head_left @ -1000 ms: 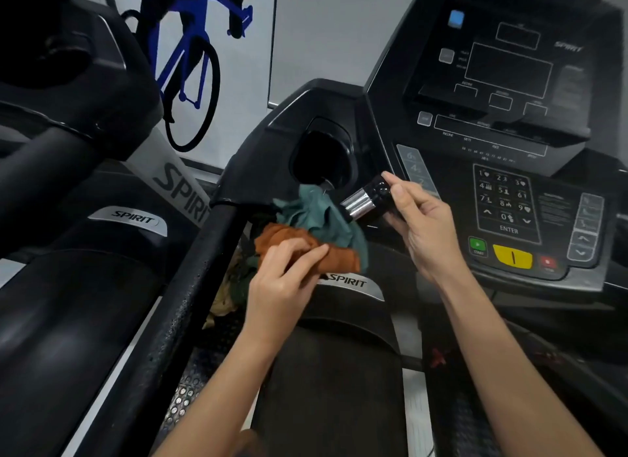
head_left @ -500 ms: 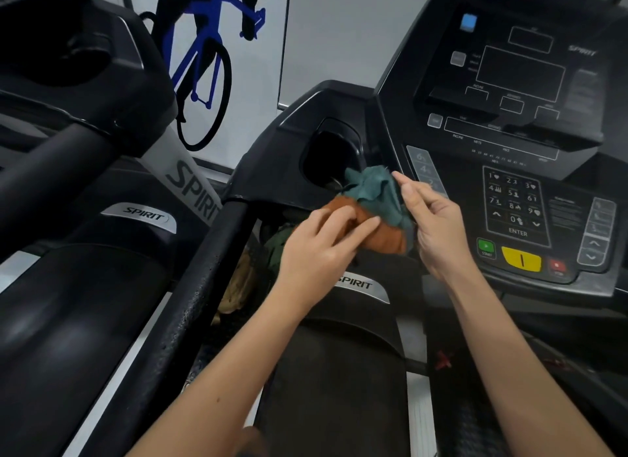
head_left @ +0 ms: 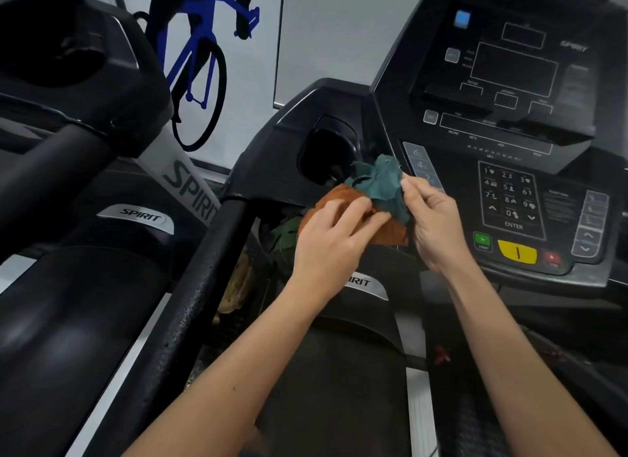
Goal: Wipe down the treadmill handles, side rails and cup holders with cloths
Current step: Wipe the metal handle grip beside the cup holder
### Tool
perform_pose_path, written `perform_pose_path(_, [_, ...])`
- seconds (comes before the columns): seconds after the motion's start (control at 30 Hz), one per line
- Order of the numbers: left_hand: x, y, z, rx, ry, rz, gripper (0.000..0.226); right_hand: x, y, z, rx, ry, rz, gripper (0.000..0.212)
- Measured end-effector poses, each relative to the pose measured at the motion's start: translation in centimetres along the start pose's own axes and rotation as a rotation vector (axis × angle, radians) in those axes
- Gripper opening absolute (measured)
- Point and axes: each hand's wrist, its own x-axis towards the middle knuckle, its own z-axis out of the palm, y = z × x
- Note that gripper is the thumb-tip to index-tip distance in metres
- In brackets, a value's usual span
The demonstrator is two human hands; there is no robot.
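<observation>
Orange cloth (head_left: 390, 234) and teal cloth (head_left: 380, 184) are bunched together at the front edge of the treadmill's left cup holder (head_left: 326, 150), just left of the console (head_left: 509, 82). The teal cloth lies on top of the orange one, and its upper folds reach the rim of the cup holder.

The left hand (head_left: 333, 242) lies over the orange cloth with its fingers gently bent across the fabric, holding it; the thumb is hidden. The right hand (head_left: 433, 225) has its fingers curled and pinches the right side of the teal cloth, close to the keypad (head_left: 509, 198). What lies beneath the 2 cloths cannot be seen.

Below the keypad sit a green start button (head_left: 482, 240), a yellow button (head_left: 516, 252) and a red button (head_left: 552, 256). The black side rail (head_left: 204, 286) runs from the cup holder down to the lower left. Between the rail and the left wrist, a dark green cloth (head_left: 285, 235) and a tan cloth (head_left: 238, 286) lie lower down. A second treadmill (head_left: 68, 82) stands to the left, and a blue bicycle graphic (head_left: 200, 65) marks the wall behind.
</observation>
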Motion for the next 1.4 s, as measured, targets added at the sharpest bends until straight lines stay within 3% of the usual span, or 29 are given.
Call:
perform_pose_path(0.07, [-0.5,-0.7,-0.5,-0.022,-0.009,-0.005,0.027,0.0,-0.1,0.0,-0.011,0.007,-0.003,0.055])
perform_pose_path(0.2, [-4.3,-3.1,-2.0,-0.074,-0.025,-0.07,0.024,0.2,0.1,0.1,0.012,0.022,0.067,0.02])
perform_pose_path(0.33, [-5.8,-3.6,-2.6,-0.104,-0.029,-0.087,0.02,0.1,0.0,0.1,0.011,0.022,0.055,0.023])
perform_pose_path(0.5, [-1.7,-1.7,-0.1,-0.089,0.059,-0.045,0.028,0.2,-0.1,0.3,-0.02,0.049,0.038,0.031])
perform_pose_path(0.63, [0.7,-0.9,0.8,-0.075,0.02,0.001,0.03,0.5,0.1,-0.1,-0.029,0.045,0.062,0.031])
perform_pose_path(0.9, [-5.2,-3.3,-1.5,-0.153,0.02,-0.109,0.024,0.4,0.2,0.1,0.016,0.046,0.068,0.02])
perform_pose_path(1.17, [-0.8,-1.7,-2.5,-0.284,-0.152,-0.442,0.041,0.1,0.0,0.5,0.017,0.054,0.062,0.022])
perform_pose_path(1.3, [4.5,-0.7,-2.0,-0.472,-0.366,-0.579,0.057,0.1,-0.1,0.6,0.045,0.072,0.056,0.018])
perform_pose_path(1.4, [6.9,-2.0,-2.1,-0.667,-0.528,-0.699,0.046,0.1,0.1,0.5,0.046,0.085,0.069,0.024])
